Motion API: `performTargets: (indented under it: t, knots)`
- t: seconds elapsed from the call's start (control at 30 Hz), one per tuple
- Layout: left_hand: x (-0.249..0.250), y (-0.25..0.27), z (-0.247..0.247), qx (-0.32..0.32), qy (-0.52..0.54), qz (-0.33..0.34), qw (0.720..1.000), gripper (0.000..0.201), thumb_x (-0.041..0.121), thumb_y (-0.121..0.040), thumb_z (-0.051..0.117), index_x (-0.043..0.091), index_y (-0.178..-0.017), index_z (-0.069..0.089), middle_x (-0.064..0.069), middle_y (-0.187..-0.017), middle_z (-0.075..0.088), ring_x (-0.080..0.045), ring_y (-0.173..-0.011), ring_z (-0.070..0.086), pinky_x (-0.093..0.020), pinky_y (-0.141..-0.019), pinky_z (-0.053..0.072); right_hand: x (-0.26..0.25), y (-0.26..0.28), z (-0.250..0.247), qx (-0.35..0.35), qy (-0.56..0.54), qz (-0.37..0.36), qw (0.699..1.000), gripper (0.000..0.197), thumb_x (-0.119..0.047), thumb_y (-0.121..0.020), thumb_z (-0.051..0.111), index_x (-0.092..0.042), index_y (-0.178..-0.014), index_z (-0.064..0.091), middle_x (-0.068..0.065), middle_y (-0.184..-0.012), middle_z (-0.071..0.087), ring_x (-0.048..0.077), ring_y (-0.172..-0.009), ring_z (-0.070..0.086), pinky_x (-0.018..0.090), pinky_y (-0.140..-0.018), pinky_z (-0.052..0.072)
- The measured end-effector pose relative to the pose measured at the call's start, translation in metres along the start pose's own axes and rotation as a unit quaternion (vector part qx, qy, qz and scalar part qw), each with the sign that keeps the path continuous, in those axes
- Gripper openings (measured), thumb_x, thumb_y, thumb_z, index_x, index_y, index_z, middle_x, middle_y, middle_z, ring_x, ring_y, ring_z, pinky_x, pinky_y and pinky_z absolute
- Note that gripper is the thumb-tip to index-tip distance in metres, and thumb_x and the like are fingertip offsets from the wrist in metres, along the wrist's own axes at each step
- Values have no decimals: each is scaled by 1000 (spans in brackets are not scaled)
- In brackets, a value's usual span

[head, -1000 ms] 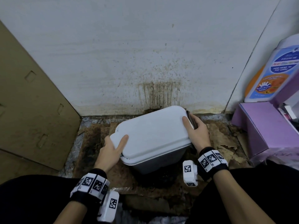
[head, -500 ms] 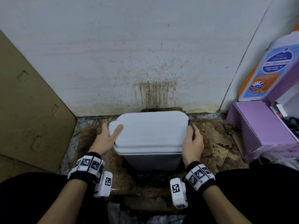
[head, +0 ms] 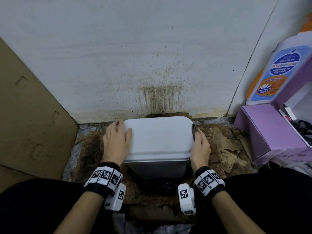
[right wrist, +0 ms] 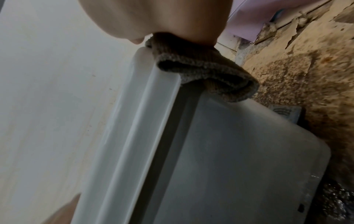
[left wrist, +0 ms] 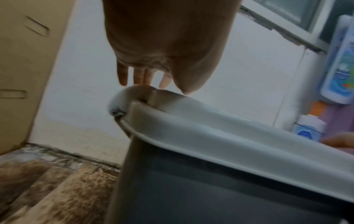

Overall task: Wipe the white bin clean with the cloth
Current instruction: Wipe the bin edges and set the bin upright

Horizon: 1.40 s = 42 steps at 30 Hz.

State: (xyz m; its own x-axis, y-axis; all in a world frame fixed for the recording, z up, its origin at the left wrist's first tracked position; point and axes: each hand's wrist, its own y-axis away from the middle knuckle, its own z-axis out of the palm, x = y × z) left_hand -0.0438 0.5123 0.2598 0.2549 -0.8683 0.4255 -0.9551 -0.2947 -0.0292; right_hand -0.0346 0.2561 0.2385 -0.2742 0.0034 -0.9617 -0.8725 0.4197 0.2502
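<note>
- Currently, left hand [head: 116, 142]: fingers fairly straight, laid over the left end of the bin lid, thumb on the top face; nothing held, steadying only.
- Right hand [head: 200, 149]: pressed to the right end of the lid with the grey-brown cloth [right wrist: 203, 72] bunched under the palm; fingers closed round the wad, seemingly, though hidden in the wrist view.
- Cloth: folded over the lid's right rim in the right wrist view; only a dark sliver [head: 194, 130] visible from the head view.
- White bin [head: 158, 135]: upright on the floor, lid shut, back edge near the stained wall [head: 160, 97], between both hands.
- Stained cardboard floor covering [head: 222, 146]: torn, brown, all round the base.
- Step, as judged: wiping the lid's right edge, bin braced from the left. Top face looks fairly clean; share of the whole task done not clear.
- Next move, as judged: drawing the cloth along the rim and down the side wall under steady pressure, left hand holding the bin from sliding.
- Outward: cardboard panel [head: 32, 115] leaning at left; purple box [head: 270, 130] and body-wash bottle [head: 275, 73] at right.
- Hidden or unclear: bin's back and base; right-hand fingertips; left wrist view blurred; dirt on the grey side wall not judgeable; a small grey part [right wrist: 285, 112] low on the bin, perhaps a pedal.
</note>
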Motion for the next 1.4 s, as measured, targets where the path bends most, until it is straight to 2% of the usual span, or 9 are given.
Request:
performTargets:
  t: [0.27, 0.37, 0.5, 0.63, 0.8, 0.93, 1.1, 1.27, 1.4]
  knots:
    - [46, 5, 11, -24, 67, 150, 986, 51, 33, -112, 37, 17, -160, 34, 0, -170, 24, -17, -159, 14, -33, -127, 10, -8, 18, 14, -104, 41, -94, 989, 47, -32, -108, 42, -23, -154, 41, -5, -153, 40, 8, -136, 38, 26, -110, 30]
    - [53, 4, 8, -28, 89, 151, 984, 50, 30, -113, 34, 18, -161, 33, 3, -170, 22, -12, -158, 12, -22, -122, 4, -12, 27, 26, -121, 27, -107, 986, 45, -31, -109, 40, -25, -153, 43, -8, -153, 42, 1, -131, 39, 24, -108, 32]
    - [48, 2, 5, -29, 107, 130, 985, 50, 28, -113, 32, 18, -162, 31, 3, -171, 23, -12, -157, 14, -26, -125, 7, -15, 33, 40, -131, 12, -113, 985, 41, -29, -109, 39, -26, -149, 47, -7, -145, 54, 5, -129, 51, 31, -109, 44]
    - [35, 0, 1, -32, 118, 120, 985, 50, 31, -114, 29, 21, -162, 30, 6, -171, 23, -8, -157, 15, -26, -127, 7, -18, 35, 48, -143, -19, -92, 985, 37, -32, -109, 39, -33, -144, 50, -31, -118, 56, -20, -103, 54, 15, -90, 47]
    - [22, -4, -9, -30, 131, 110, 985, 50, 37, -113, 28, 22, -161, 33, 8, -169, 26, -9, -156, 18, -26, -126, 9, -21, 43, 63, -136, -53, -82, 986, 36, -31, -108, 41, -28, -142, 53, -28, -120, 60, -9, -114, 56, 28, -105, 47]
    - [15, -8, -22, -31, 131, 88, 987, 52, 43, -111, 32, 20, -157, 39, 5, -166, 33, -13, -153, 27, -36, -127, 17, -23, 48, 75, -144, -77, -76, 984, 37, -28, -109, 40, -24, -143, 54, -14, -127, 65, 1, -119, 59, 34, -108, 48]
    - [24, -11, -33, -4, 104, 98, 990, 57, 48, -109, 38, 15, -156, 37, 0, -162, 39, -19, -149, 34, -38, -122, 25, -25, 52, 89, -183, -86, -56, 978, 36, -27, -108, 40, -24, -140, 56, -13, -127, 66, 2, -120, 60, 35, -109, 48]
    - [16, -15, -40, -11, 83, 107, 991, 66, 48, -108, 43, 19, -164, 22, 3, -171, 22, -15, -158, 18, -36, -127, 13, -24, 52, 103, -210, -135, -6, 968, 32, -22, -109, 41, -19, -133, 62, -6, -121, 72, 8, -113, 66, 38, -106, 51]
    - [8, -17, -45, -34, 94, 145, 984, 62, 41, -109, 43, 25, -165, 21, 9, -173, 15, -9, -158, 11, -34, -129, 11, -24, 48, 106, -161, -151, 9, 975, 33, -23, -108, 41, -19, -134, 61, -4, -121, 71, 11, -114, 66, 39, -105, 52]
